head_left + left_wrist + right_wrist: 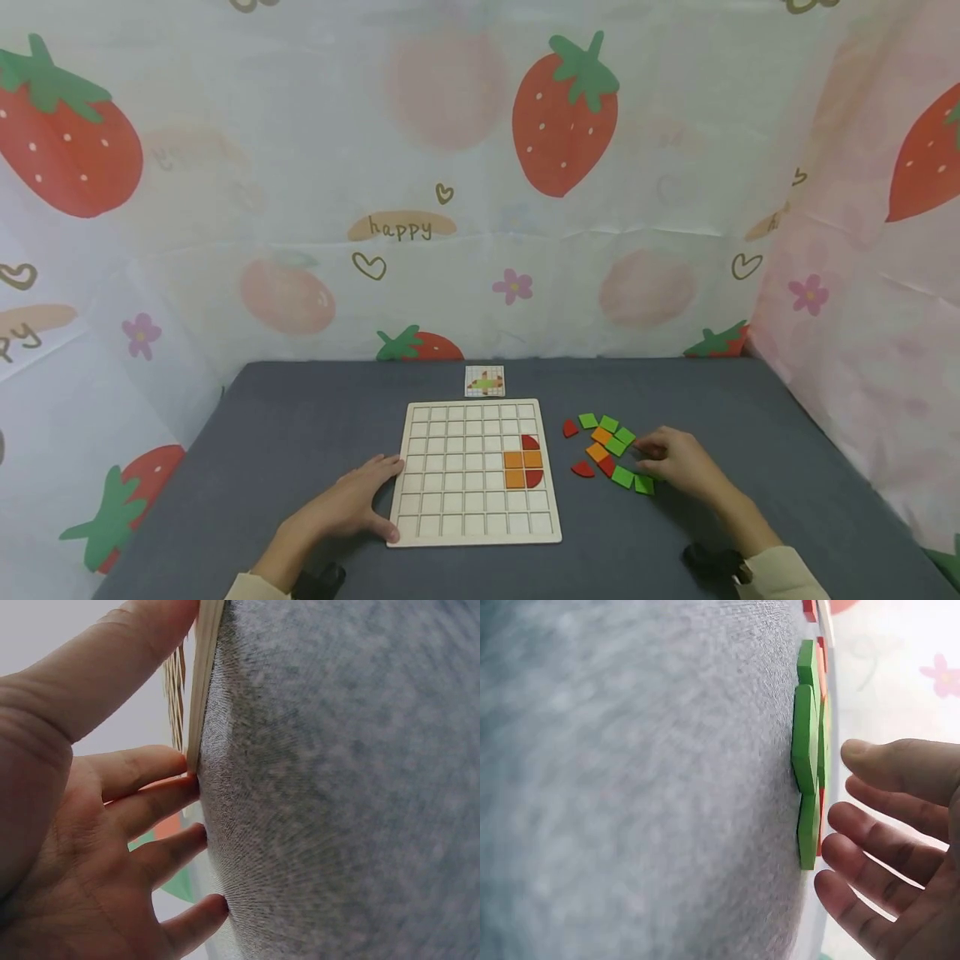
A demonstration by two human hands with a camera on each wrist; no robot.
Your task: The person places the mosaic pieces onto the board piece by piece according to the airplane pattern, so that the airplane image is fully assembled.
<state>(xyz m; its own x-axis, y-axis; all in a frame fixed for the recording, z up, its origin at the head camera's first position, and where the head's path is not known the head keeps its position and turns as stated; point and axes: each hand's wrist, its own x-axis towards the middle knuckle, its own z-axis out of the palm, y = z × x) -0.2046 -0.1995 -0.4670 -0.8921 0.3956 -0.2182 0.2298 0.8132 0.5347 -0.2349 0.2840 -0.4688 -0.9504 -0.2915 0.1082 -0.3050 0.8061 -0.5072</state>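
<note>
A light wooden grid board (442, 502) lies on the dark cloth. Three orange square tiles (513, 479) and two red quarter-round tiles (533, 478) sit in its right-hand cells. My left hand (348, 498) rests at the board's left side, thumb at the near corner and straight fingers against the edge. To the right lies a loose group of green tiles (622, 477), orange tiles (597, 452) and red tiles (582, 469). Just beside this group is my right hand (681, 460). Its fingers are loosely bent, and nothing shows between them and the thumb in the right wrist view.
A small picture card (484, 381) with a coloured pattern on a grid stands or lies behind the board. Grey-blue cloth (322, 417) covers the table. Strawberry-printed curtains (480, 275) hang at the back and sides.
</note>
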